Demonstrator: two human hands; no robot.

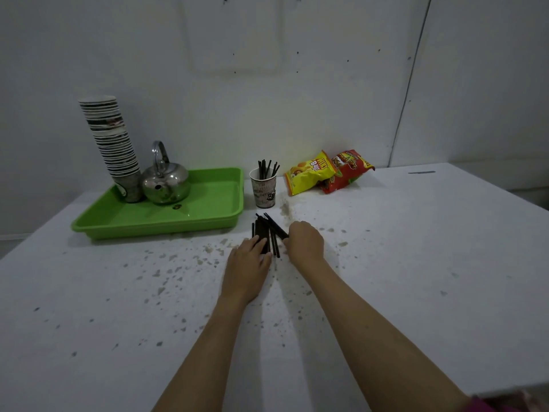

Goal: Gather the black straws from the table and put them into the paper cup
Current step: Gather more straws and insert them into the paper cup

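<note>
The loose black straws (266, 233) lie bunched on the white table (416, 263) just in front of the paper cup (264, 190), which already has several straws standing in it. My left hand (248, 261) lies flat and open, palm down, fingertips resting on the near ends of the bunch. My right hand (306, 240) is curled into a loose fist beside the bunch, and one slanted straw seems to run into its grip, though I cannot see the fingertips well enough to be sure. Both forearms reach straight out over the speckled tabletop. Left of the cup sits a green tray (208, 215) holding a steel kettle (166, 181) and a tall stack of cups (114, 147); two snack bags (326, 172) lie to the right, by the wall.
</note>
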